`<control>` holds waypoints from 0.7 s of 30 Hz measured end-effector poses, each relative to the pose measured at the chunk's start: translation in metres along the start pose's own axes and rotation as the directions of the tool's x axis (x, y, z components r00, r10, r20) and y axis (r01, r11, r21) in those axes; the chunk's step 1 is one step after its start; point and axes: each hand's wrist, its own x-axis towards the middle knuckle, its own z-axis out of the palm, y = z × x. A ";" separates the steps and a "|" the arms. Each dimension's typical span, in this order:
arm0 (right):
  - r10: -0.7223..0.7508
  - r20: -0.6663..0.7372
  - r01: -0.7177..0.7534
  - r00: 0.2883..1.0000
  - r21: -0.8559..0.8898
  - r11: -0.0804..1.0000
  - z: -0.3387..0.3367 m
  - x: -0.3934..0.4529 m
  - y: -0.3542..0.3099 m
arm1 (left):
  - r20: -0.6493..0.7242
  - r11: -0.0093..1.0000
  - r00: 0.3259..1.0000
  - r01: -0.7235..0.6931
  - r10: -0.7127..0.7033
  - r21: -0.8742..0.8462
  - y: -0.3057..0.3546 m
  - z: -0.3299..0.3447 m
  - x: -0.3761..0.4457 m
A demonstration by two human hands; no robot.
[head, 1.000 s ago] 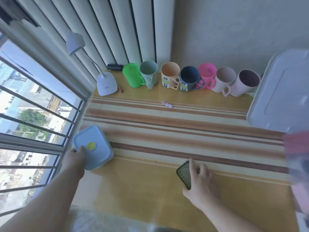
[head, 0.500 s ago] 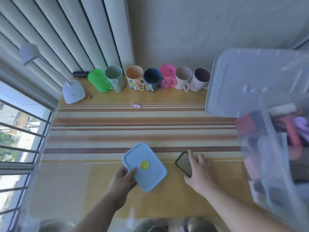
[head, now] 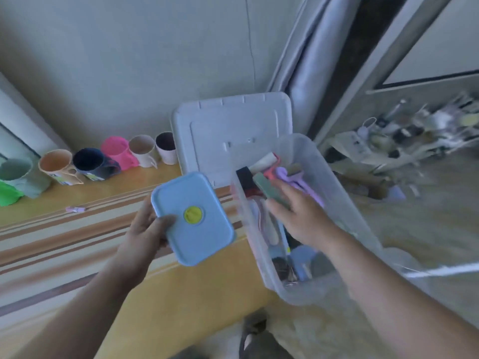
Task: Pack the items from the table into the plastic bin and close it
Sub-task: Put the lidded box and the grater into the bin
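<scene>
My left hand (head: 145,229) grips a light blue lidded box (head: 193,218) with a yellow round valve, holding it in the air just left of the clear plastic bin (head: 334,203). My right hand (head: 298,213) is over the open bin and holds a flat dark green grater (head: 272,190) between fingers and thumb. The bin stands at the table's right end and holds several small items, among them purple and pink tools. Its grey lid (head: 233,130) leans upright behind it against the wall.
A row of mugs (head: 114,158) in green, orange, navy, pink and beige lines the wall on the striped wooden table (head: 77,242). A small pink clip (head: 75,209) lies on the table. Cluttered shelves (head: 414,136) are at the right.
Both hands lifted their items off the table and carried them right. The green grater is now over the bin; the blue box is beside the bin's left wall.
</scene>
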 end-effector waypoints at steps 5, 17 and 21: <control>0.129 0.081 -0.107 0.988 -0.236 0.966 -0.087 -0.019 0.092 | 0.094 0.998 0.994 -0.056 0.054 0.019 0.024 0.105 0.011; 0.162 0.506 0.247 0.847 -0.645 0.723 -0.080 0.047 0.145 | -0.055 0.995 0.998 -0.003 0.009 0.102 0.006 0.205 0.021; 0.195 0.479 0.185 0.856 -0.636 0.749 -0.071 0.057 0.154 | -0.070 0.995 0.997 0.029 -0.022 0.098 -0.004 0.213 0.020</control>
